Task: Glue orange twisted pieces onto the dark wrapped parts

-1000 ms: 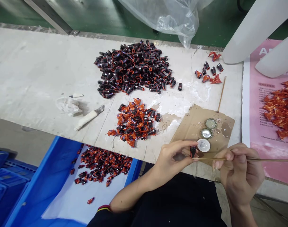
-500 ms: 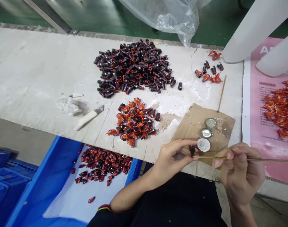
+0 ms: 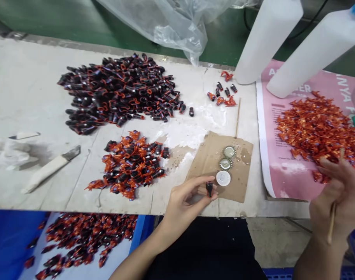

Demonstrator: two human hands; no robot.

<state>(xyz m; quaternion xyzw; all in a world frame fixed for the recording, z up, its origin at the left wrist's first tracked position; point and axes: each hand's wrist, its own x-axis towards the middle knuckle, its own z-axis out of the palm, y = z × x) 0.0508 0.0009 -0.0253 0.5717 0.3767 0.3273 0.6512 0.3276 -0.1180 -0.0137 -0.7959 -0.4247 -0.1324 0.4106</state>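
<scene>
1. The left grip [image 3: 189, 198] (a bare hand, palm turned to the right) is almost closed: the thumb and index finger pinch one black piece [image 3: 209, 189], which has a little orange at its lower end. For the clock, twelve is away from the person's body.
2. The right grip [image 3: 336, 198], at three o'clock from the left one, has a thin stick [image 3: 331, 223] across it. Its fingers are bent loosely and a little blurred; whether they touch anything more, I cannot tell.
3. Just beside the black piece, at two o'clock, lies a white cap [image 3: 223, 178]. Two metal caps [image 3: 225, 164] follow it toward one o'clock, all on a brown cardboard [image 3: 238, 192].
4. At eleven o'clock from the right grip, near its fingers, orange pieces [image 3: 317, 124] are heaped on a pink sheet [image 3: 272, 155].
5. On the surface [image 3: 28, 93], at ten o'clock from the left grip, is a mixed pile [image 3: 130, 163] of orange and black; farther, at eleven, a larger black pile [image 3: 121, 93].
6. At one o'clock, a second stick [image 3: 238, 118] lies past the cardboard, and two white bottles [image 3: 267, 42] stand farther.
7. At eight o'clock, lower than the surface, a blue bin [image 3: 11, 241] contains many red-and-black pieces [image 3: 86, 237].
</scene>
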